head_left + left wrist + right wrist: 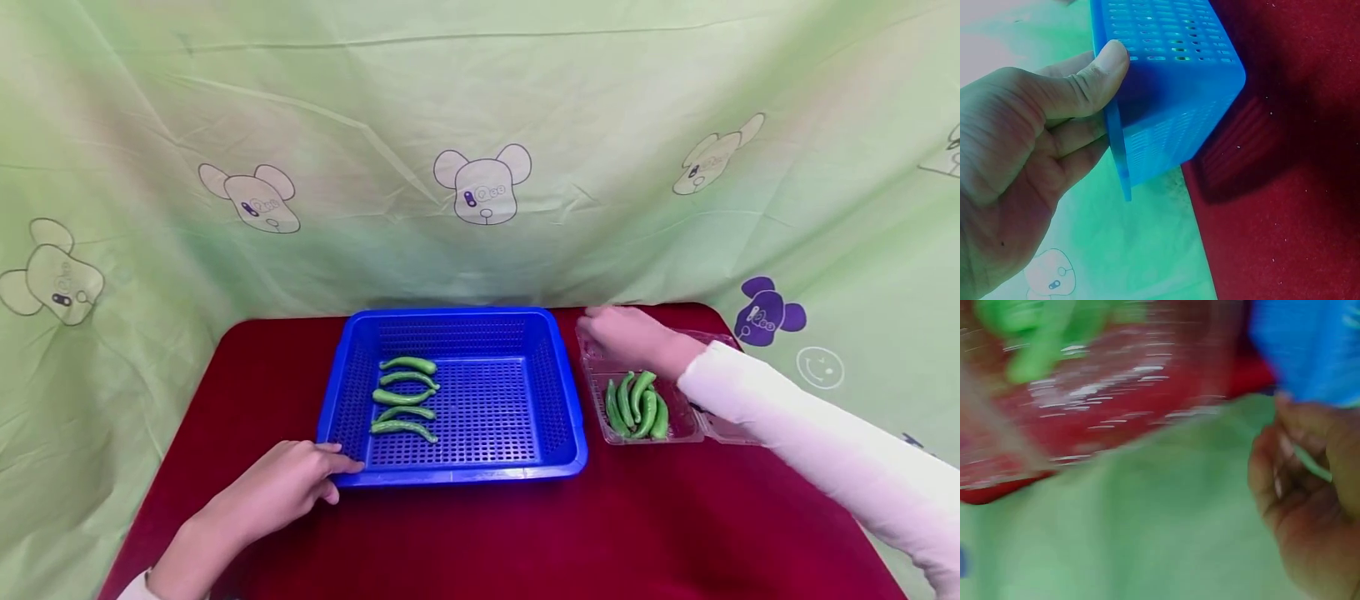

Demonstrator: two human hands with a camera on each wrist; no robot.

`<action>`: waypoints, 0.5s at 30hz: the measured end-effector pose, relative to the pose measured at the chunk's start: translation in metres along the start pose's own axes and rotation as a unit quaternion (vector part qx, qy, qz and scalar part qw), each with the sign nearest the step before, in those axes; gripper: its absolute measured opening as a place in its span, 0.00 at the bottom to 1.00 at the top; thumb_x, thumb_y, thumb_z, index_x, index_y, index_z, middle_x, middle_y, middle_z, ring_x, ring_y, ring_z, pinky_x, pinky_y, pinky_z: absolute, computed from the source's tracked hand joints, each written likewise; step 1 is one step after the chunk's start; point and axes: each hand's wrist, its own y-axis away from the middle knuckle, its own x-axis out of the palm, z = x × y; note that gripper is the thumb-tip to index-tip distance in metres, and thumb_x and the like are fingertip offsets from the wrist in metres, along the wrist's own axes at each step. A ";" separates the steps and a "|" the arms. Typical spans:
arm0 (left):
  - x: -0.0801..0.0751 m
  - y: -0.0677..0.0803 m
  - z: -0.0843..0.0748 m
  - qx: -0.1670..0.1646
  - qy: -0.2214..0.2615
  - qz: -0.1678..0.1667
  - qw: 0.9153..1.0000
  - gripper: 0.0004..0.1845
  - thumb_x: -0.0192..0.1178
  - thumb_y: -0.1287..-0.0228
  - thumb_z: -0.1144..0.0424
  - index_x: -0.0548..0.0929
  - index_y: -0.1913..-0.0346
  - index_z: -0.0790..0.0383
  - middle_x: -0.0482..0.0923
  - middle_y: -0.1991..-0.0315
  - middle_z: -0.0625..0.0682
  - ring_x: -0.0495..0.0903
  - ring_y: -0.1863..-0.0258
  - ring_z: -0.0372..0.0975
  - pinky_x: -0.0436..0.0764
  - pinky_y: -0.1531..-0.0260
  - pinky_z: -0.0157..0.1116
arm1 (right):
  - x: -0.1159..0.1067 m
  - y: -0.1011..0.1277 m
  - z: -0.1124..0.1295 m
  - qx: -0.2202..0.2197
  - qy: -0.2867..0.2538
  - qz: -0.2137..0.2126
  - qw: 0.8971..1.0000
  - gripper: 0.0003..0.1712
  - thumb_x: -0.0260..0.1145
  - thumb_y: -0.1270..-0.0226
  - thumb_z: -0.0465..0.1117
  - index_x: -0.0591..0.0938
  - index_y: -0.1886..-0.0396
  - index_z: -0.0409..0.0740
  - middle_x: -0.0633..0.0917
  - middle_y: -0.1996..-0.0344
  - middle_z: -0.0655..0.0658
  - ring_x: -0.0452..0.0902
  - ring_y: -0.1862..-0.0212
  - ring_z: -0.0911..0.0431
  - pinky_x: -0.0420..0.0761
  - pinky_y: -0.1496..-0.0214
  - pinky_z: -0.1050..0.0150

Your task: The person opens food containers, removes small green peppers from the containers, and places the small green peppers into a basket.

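Observation:
My left hand (288, 483) grips the near left corner of a blue plastic basket (480, 477). The left wrist view shows its thumb (1107, 62) on the outside wall and fingers behind the rim. Several green chili peppers (405, 398) lie in a column on the left half of the basket floor. Blurred by motion, my right hand (633, 337) hovers over the back of a clear plastic box (678, 425) with several more green peppers (637, 407). Its fingers are loosely bent in the right wrist view (1310, 500), and no pepper shows in them.
Dark red cloth covers the table (480, 542). Right behind the basket hangs a pale green curtain (480, 267) with bear-like prints, also closing off both sides. The clear box stands just right of the basket, its lid partly under the right forearm (817, 433).

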 end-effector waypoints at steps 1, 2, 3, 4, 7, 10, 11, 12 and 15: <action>0.000 0.000 0.000 -0.001 0.000 -0.001 1.000 0.17 0.75 0.48 0.72 0.92 0.54 0.56 0.90 0.68 0.38 0.89 0.49 0.54 0.90 0.54 0.47 | 0.008 0.010 -0.008 -0.021 -0.006 0.012 1.000 0.07 0.70 0.40 0.29 0.81 0.71 0.43 0.82 0.70 0.44 0.81 0.68 0.49 0.85 0.70 0.53; 0.000 0.001 0.000 -0.001 -0.001 -0.002 1.000 0.17 0.75 0.48 0.72 0.92 0.53 0.56 0.90 0.68 0.39 0.89 0.49 0.54 0.90 0.54 0.47 | 0.016 0.019 -0.014 -0.046 -0.017 0.027 0.998 0.07 0.72 0.41 0.29 0.83 0.72 0.43 0.82 0.70 0.44 0.80 0.68 0.51 0.85 0.69 0.55; 0.000 0.001 0.000 0.000 -0.001 -0.002 1.000 0.17 0.75 0.48 0.72 0.92 0.53 0.56 0.90 0.67 0.39 0.89 0.49 0.54 0.90 0.54 0.48 | 0.024 0.027 -0.019 -0.072 -0.022 0.037 0.996 0.07 0.75 0.43 0.30 0.85 0.70 0.44 0.84 0.67 0.44 0.82 0.65 0.50 0.86 0.66 0.56; 0.000 0.001 0.000 0.000 -0.001 -0.002 1.000 0.17 0.75 0.48 0.71 0.92 0.53 0.56 0.91 0.67 0.39 0.89 0.49 0.54 0.90 0.54 0.48 | 0.033 0.035 -0.022 -0.098 -0.026 0.044 0.994 0.07 0.77 0.45 0.31 0.86 0.69 0.44 0.85 0.65 0.44 0.82 0.63 0.51 0.88 0.63 0.57; 0.001 0.002 0.000 -0.001 -0.001 0.000 1.000 0.17 0.75 0.48 0.71 0.92 0.53 0.55 0.91 0.66 0.40 0.89 0.49 0.54 0.90 0.54 0.48 | 0.056 0.051 -0.026 -0.161 -0.047 0.044 0.985 0.13 0.82 0.52 0.34 0.88 0.66 0.47 0.85 0.62 0.48 0.83 0.59 0.54 0.88 0.58 0.60; 0.001 0.001 0.001 -0.001 0.001 0.002 1.000 0.17 0.76 0.48 0.71 0.92 0.53 0.55 0.91 0.66 0.40 0.89 0.49 0.54 0.90 0.54 0.48 | 0.074 0.059 -0.027 -0.205 -0.040 0.016 0.978 0.16 0.82 0.55 0.33 0.88 0.66 0.52 0.83 0.62 0.54 0.80 0.59 0.58 0.86 0.59 0.64; 0.001 0.001 0.001 -0.001 0.002 0.003 1.000 0.17 0.76 0.48 0.71 0.92 0.53 0.55 0.91 0.65 0.41 0.89 0.49 0.54 0.90 0.54 0.48 | 0.078 0.060 -0.026 -0.216 -0.034 0.006 0.976 0.18 0.82 0.56 0.32 0.88 0.65 0.53 0.83 0.63 0.55 0.79 0.59 0.59 0.85 0.59 0.65; 0.001 0.001 0.001 -0.001 0.001 0.003 1.000 0.17 0.76 0.48 0.71 0.92 0.53 0.55 0.91 0.66 0.41 0.89 0.49 0.54 0.90 0.54 0.47 | 0.081 0.061 -0.026 -0.225 -0.026 -0.002 0.974 0.18 0.81 0.56 0.32 0.87 0.66 0.55 0.82 0.64 0.57 0.78 0.60 0.60 0.84 0.59 0.66; 0.001 0.000 0.001 0.000 0.002 0.002 1.000 0.18 0.76 0.48 0.71 0.92 0.53 0.55 0.91 0.67 0.40 0.89 0.49 0.54 0.90 0.54 0.47 | 0.088 0.059 -0.026 -0.248 0.003 -0.019 0.969 0.18 0.80 0.54 0.33 0.86 0.66 0.59 0.81 0.64 0.59 0.76 0.60 0.61 0.82 0.59 0.66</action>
